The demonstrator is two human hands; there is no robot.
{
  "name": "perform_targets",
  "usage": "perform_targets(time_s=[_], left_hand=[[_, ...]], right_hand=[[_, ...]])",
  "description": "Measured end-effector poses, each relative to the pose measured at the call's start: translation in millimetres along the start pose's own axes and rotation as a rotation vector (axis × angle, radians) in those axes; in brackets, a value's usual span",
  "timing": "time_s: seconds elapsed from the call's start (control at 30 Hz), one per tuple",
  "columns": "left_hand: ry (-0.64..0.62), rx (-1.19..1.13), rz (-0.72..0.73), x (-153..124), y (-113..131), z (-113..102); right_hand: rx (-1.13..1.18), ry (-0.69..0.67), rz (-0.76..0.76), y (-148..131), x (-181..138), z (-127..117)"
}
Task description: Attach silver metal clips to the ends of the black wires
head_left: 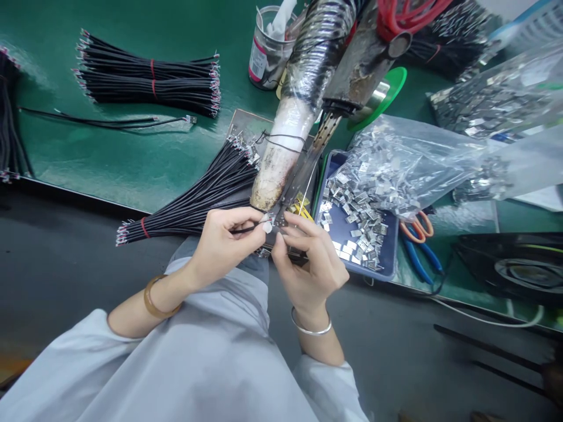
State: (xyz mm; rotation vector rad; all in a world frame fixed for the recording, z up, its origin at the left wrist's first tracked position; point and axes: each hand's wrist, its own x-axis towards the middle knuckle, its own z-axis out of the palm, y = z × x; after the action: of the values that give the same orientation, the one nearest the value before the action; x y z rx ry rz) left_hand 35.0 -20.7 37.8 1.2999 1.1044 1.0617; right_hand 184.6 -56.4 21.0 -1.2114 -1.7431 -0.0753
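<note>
My left hand [222,243] is closed in a pinch on a thin black wire [247,230], its end pointing right toward a small metal terminal [269,221]. My right hand [308,258] is closed too, fingertips pressed round that terminal, right under the tip of a soldering iron [303,170] and a wrapped extraction hose [290,135]. The two hands meet at the table's front edge. A bundle of black wires [197,196] tied with a red band lies just left of my left hand.
A blue tray [389,258] of metal terminals sits right of my hands, under a plastic bag [409,158] with more. Orange-and-blue scissors [417,246] lie beside it. Another wire bundle [149,79], a glass jar [266,50] and a green solder spool [387,94] stand farther back.
</note>
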Motion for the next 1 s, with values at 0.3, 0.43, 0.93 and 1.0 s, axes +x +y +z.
perform_targets(time_s=[0.3,0.43,0.93,1.0], left_hand=[[-0.047,-0.013,-0.054,1,-2,1],[-0.015,-0.016,-0.026,1,0,2],[-0.071,0.056,-0.037,-5,-7,0],[-0.074,0.081,-0.008,-6,-8,0]], right_hand=[[-0.039,-0.047,-0.052,4,-7,-3],[-0.062,-0.029,-0.050,5,-2,-1],[0.036,-0.059,0.001,2,-5,-6],[0.104,-0.048,0.080,6,-9,-10]])
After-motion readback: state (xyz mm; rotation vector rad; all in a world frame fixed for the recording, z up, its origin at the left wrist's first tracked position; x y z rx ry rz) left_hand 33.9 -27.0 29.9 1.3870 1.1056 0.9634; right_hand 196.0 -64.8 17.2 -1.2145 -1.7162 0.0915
